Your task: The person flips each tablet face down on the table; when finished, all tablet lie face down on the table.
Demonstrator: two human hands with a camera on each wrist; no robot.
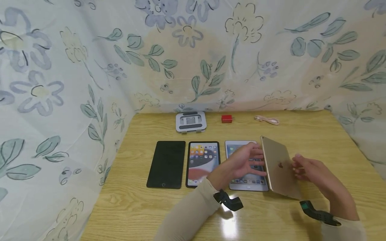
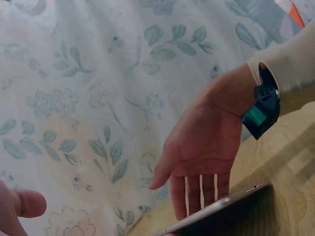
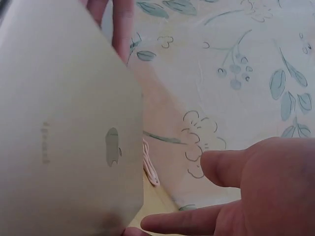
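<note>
A gold tablet point(image 1: 281, 165) stands tilted on its edge on the right of the table, its back with the apple mark facing right. My left hand point(image 1: 245, 162) is at its screen side, fingers extended toward it and thumb point(image 2: 32, 203) apart from it. On the back side, my right hand point(image 1: 312, 169) has its fingers stretched along the tablet, the thumb clear of it; whether these fingers touch it is hard to tell. Partly under my left hand lies a white tablet point(image 1: 248, 186) with its screen lit.
Left of these lie a lit black-framed tablet point(image 1: 201, 164) and a dark tablet point(image 1: 166, 164). Along the back are a folded silver stand point(image 1: 191, 122), a red charger plug point(image 1: 227, 118) and a coiled pink cable point(image 1: 267, 119). A floral cloth point(image 1: 193, 67) hangs behind the table.
</note>
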